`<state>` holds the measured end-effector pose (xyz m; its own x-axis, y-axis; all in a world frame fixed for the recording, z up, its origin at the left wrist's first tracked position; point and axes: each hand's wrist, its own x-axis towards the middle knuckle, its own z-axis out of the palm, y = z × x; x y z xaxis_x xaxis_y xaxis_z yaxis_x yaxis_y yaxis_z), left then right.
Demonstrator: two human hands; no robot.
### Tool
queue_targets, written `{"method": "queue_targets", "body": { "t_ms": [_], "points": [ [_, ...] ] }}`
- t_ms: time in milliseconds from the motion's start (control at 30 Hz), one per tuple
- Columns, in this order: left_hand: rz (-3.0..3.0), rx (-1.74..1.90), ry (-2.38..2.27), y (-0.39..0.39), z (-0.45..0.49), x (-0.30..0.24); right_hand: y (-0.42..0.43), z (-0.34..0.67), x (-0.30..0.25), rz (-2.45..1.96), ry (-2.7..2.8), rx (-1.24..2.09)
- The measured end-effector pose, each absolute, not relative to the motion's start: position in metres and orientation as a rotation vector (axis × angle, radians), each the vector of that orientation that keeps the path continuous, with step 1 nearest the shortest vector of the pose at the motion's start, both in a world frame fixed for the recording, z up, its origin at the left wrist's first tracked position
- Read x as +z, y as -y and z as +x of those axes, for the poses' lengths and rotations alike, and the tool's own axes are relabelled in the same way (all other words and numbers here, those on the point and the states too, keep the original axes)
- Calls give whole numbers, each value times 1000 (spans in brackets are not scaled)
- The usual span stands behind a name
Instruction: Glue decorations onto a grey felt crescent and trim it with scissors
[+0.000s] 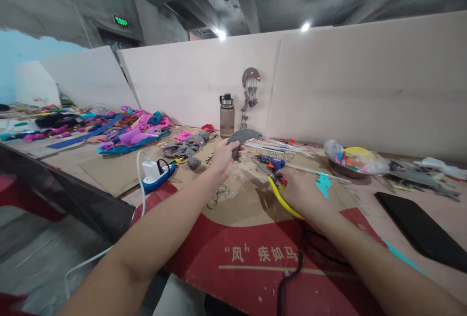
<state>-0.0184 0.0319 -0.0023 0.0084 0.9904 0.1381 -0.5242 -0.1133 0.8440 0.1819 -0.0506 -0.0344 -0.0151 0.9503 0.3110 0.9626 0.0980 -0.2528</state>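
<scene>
My left hand (pixel 223 160) is closed around a dark grey felt crescent (pixel 245 136), holding it up over the middle of the cardboard. Lower and to the right, my right hand (pixel 297 190) grips a pair of scissors with yellow handles (pixel 279 196). Their blades point away and to the left; the fingertips are partly hidden behind the hand. Just beyond the scissors lies a blue and orange glue gun (pixel 276 163). A loose coil of thin string (pixel 218 196) rests on the cardboard (pixel 248 213) below my left wrist.
A bottle (pixel 227 120) stands by the back board, where a grey crescent hanging (pixel 251 76) is fixed. Grey felt pieces (pixel 182 148) and a blue power strip (pixel 156 179) lie left. To the right are a filled bowl (pixel 350 167) and a black phone-like slab (pixel 419 226).
</scene>
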Motion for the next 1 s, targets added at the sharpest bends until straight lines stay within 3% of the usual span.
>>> {"method": "queue_targets", "body": {
  "t_ms": [200,300,433,700,1000],
  "points": [
    [932,1412,-697,-27,-14,-2,69,159,-29,-1801,2233,161],
    [956,1393,-699,-25,-13,-1,72,156,-24,-1786,2256,99],
    [975,1340,-714,-24,-12,-1,59,170,-20,-1586,1925,107],
    [1219,1028,-621,-21,-5,-15,39,189,-18,-1211,1293,897],
    [1174,859,-623,-15,-5,-13,41,186,-16,-1133,1101,962]
  ]
}}
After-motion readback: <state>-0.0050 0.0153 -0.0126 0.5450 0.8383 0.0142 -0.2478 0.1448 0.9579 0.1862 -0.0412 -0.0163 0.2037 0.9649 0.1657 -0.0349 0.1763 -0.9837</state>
